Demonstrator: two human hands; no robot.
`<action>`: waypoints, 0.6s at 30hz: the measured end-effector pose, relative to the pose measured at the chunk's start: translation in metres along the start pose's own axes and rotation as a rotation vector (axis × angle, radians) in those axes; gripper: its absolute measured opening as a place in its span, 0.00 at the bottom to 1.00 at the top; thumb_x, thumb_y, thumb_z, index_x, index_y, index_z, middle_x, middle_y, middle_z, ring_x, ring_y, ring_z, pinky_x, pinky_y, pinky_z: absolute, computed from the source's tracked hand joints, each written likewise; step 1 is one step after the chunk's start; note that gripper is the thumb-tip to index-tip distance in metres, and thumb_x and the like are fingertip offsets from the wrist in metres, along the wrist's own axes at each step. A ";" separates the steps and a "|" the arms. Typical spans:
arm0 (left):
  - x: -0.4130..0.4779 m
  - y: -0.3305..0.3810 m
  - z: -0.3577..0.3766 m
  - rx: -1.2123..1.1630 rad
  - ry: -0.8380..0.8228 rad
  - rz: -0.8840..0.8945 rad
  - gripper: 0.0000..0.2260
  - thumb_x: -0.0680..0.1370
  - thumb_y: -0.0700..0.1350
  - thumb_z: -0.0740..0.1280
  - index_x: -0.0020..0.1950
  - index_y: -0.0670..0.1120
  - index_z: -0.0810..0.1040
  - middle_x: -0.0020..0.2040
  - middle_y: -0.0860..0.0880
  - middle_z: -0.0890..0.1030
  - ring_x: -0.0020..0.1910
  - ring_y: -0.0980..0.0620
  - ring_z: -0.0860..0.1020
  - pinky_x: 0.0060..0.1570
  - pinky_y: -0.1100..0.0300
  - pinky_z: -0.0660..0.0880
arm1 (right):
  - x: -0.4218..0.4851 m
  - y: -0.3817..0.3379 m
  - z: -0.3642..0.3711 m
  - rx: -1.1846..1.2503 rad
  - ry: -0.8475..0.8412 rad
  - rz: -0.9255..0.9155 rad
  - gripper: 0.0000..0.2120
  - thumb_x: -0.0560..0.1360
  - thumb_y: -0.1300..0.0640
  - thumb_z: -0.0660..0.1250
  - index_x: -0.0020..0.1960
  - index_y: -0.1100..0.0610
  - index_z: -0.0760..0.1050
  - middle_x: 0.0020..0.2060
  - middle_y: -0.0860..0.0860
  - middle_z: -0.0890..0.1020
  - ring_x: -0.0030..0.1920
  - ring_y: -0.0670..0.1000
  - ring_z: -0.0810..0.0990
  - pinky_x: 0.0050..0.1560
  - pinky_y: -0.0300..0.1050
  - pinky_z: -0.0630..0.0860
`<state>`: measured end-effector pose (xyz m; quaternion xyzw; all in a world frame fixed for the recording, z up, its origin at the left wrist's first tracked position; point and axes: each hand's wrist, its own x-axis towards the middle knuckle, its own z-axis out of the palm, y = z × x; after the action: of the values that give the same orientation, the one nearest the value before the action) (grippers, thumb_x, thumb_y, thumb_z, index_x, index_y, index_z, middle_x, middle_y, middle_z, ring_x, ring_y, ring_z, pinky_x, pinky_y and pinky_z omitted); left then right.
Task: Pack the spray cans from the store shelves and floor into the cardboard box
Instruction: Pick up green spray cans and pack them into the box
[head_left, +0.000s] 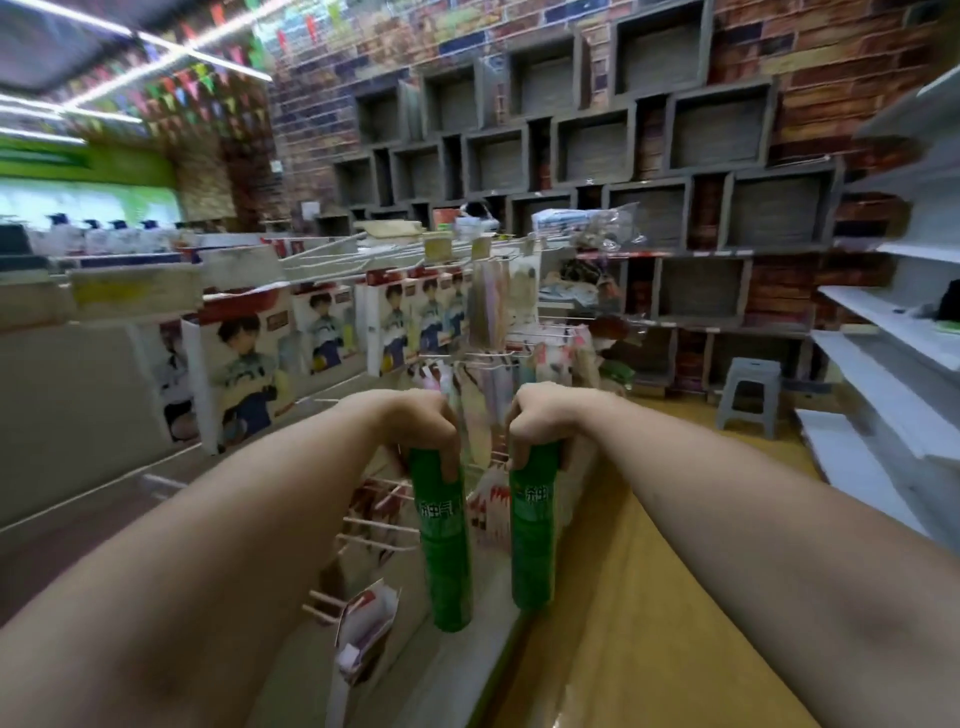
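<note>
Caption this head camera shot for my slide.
Left hand holds the left spray can, right hand the right spray can, both green, gripped by their tops.

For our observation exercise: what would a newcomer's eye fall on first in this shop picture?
At the centre, the left hand grips the left green spray can by its top, the right hand the right green spray can. Behind, grey box shelves cover the brick wall at upper right, with a grey stool on the floor below.

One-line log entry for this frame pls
left hand grips left green can by top | right hand grips right green can by top | box not in view
</note>
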<state>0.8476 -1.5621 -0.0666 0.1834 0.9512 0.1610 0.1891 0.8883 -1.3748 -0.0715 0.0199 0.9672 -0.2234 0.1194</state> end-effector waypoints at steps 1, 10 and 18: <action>-0.006 0.001 0.000 -0.007 0.012 -0.017 0.18 0.69 0.42 0.79 0.57 0.47 0.81 0.53 0.46 0.81 0.49 0.46 0.83 0.41 0.54 0.84 | 0.001 -0.001 -0.001 -0.004 -0.010 -0.031 0.21 0.69 0.59 0.78 0.60 0.62 0.79 0.53 0.59 0.82 0.49 0.59 0.83 0.39 0.55 0.85; -0.087 -0.010 -0.011 -0.123 0.188 -0.222 0.15 0.70 0.40 0.78 0.56 0.45 0.82 0.54 0.42 0.82 0.51 0.41 0.83 0.43 0.49 0.85 | -0.004 -0.049 -0.007 -0.145 -0.090 -0.343 0.19 0.70 0.59 0.77 0.58 0.62 0.79 0.52 0.60 0.82 0.48 0.60 0.84 0.39 0.54 0.86; -0.198 -0.045 0.002 -0.193 0.285 -0.479 0.17 0.70 0.41 0.78 0.57 0.44 0.82 0.53 0.41 0.83 0.49 0.41 0.85 0.39 0.51 0.84 | -0.042 -0.123 0.033 -0.187 -0.220 -0.582 0.18 0.69 0.60 0.77 0.57 0.63 0.79 0.51 0.61 0.82 0.46 0.61 0.84 0.40 0.57 0.85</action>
<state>1.0058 -1.6822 -0.0262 -0.0897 0.9647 0.2254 0.1028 0.9255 -1.4995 -0.0377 -0.2930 0.9298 -0.1592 0.1557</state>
